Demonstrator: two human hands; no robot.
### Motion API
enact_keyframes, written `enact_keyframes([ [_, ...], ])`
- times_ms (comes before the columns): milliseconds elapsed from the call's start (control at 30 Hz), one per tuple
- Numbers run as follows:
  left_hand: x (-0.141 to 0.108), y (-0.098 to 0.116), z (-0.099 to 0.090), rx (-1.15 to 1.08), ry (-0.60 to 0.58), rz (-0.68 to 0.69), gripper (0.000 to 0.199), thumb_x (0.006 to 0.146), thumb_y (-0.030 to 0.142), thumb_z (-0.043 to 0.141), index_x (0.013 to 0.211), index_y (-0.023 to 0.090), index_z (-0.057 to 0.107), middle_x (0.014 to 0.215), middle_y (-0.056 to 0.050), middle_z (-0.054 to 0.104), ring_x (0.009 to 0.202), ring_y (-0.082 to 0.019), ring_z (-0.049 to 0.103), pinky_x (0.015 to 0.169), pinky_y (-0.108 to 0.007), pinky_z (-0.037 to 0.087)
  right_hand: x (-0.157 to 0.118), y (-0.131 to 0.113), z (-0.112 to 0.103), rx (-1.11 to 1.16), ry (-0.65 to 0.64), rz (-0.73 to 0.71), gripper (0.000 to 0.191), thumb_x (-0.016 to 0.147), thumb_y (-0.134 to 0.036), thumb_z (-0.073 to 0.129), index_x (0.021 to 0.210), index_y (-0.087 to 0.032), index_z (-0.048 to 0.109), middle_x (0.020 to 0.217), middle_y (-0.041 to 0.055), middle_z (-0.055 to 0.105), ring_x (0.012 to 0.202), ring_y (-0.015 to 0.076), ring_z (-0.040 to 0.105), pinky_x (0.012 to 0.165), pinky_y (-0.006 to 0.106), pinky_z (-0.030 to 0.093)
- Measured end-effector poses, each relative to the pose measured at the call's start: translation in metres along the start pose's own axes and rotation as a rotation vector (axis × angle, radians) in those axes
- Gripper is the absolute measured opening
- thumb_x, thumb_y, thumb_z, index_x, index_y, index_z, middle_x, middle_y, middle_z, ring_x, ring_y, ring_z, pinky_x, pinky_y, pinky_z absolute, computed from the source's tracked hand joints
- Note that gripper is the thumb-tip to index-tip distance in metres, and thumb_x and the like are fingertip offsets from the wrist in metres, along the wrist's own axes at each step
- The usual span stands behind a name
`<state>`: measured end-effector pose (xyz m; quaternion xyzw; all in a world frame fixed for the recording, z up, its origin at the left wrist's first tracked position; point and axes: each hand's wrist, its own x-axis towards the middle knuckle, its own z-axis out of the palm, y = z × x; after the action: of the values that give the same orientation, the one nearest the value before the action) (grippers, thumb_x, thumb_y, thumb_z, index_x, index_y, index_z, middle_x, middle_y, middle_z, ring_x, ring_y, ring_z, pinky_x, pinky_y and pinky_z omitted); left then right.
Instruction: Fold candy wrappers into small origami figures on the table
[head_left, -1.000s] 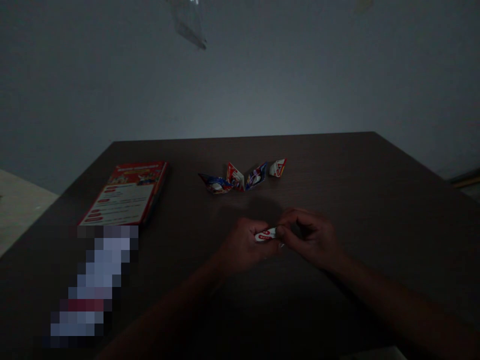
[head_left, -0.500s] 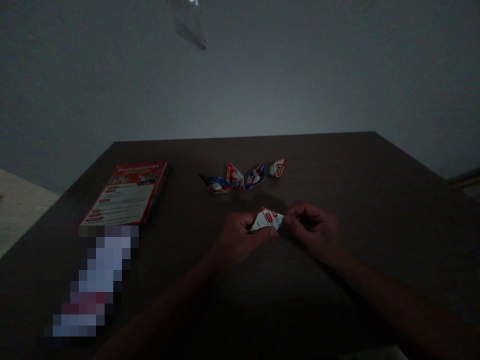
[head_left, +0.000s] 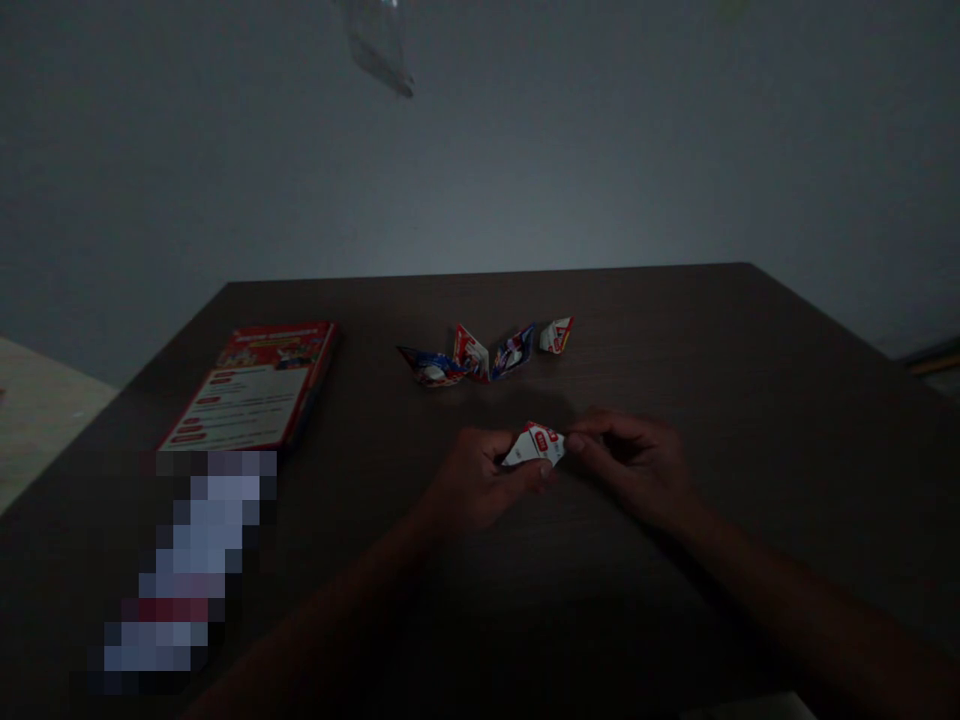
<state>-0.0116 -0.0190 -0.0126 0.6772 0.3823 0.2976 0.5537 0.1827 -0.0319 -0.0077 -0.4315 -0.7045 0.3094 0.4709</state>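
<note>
A small folded piece of printed paper (head_left: 534, 446), white with red marks, is held above the dark table. My left hand (head_left: 474, 478) is closed on its left side, thumb across the lower front edge. The fingertips of my right hand (head_left: 634, 455) pinch its right corner between thumb and forefinger. Beyond my hands stand folded paper pieces: a dark blue one (head_left: 431, 367), a red one (head_left: 471, 352), another blue one (head_left: 514, 350) and a white and red one (head_left: 556, 336). The paper's underside and some left fingers are hidden.
A stack of red and white printed sheets or a booklet (head_left: 251, 390) lies at the left of the dark table (head_left: 660, 330). A pixelated pale strip (head_left: 202, 540) lies in front of it. Behind the table rises a grey wall (head_left: 600, 150); a clear plastic piece (head_left: 379, 50) shows on it.
The right corner of the held paper has been bent or turned slightly, so less white shows near my right fingertips. Both hands keep nearly the same place.
</note>
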Motion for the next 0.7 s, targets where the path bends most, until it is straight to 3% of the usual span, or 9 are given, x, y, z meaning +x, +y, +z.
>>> enact_keyframes([
  [267,0.0006,0.0013,-0.0011,0.07,-0.001,-0.026,0.023,0.081,0.033,0.06,0.079,0.012,0.068,0.072,-0.005,0.07,0.066,-0.015,0.063,0.059,-0.022,0.044,-0.0005,-0.0031,0.0001,-0.044,-0.012,-0.012,0.009,0.081,-0.021,0.06,0.075,-0.018,0.065,0.067,0.0018,0.063,0.059,0.0129,0.056,0.054,0.025,0.044],
  [533,0.0007,0.0051,-0.0001,-0.017,0.009,-0.056,0.017,0.078,0.027,0.063,0.073,0.011,0.067,0.068,-0.003,0.068,0.063,-0.013,0.062,0.059,-0.021,0.045,-0.0038,0.0008,0.0055,0.035,0.044,0.054,0.011,0.082,-0.025,0.061,0.074,-0.018,0.063,0.067,0.0011,0.062,0.06,0.0121,0.056,0.054,0.024,0.044],
  [700,0.0001,0.0017,-0.0018,0.025,-0.004,-0.056,0.019,0.078,0.03,0.063,0.075,0.012,0.068,0.068,-0.004,0.069,0.063,-0.013,0.062,0.057,-0.021,0.044,-0.0008,0.0006,0.0049,0.041,-0.008,0.032,0.008,0.081,-0.024,0.062,0.078,-0.018,0.066,0.07,0.0022,0.064,0.063,0.0132,0.058,0.057,0.025,0.045],
])
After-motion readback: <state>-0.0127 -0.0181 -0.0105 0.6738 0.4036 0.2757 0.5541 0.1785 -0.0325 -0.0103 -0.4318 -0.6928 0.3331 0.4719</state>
